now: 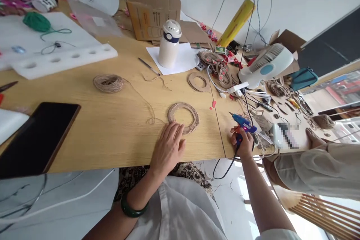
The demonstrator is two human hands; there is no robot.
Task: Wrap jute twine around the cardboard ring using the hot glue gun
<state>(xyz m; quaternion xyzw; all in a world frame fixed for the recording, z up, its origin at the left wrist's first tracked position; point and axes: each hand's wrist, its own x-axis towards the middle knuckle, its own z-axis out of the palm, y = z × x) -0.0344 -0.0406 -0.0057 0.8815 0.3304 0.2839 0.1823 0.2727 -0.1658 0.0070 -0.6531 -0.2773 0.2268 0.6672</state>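
Left hand (168, 146): laid flat, fingertips on twine ring (195, 118)
Right hand (242, 140): I grip the glue gun (244, 123), right of ring

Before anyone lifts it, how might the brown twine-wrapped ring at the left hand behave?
The brown twine-wrapped ring is probably light, being a narrow band around an open centre. Its stringy surface should feel grippy. Lying flat, it would likely slide, not roll.

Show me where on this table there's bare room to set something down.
The widest bare patch lies between the black slab and the left hand, below the twine coil. A narrower one separates the twine ring from the glue gun in the right hand. It's crowded beyond the glue gun and around the white fan.
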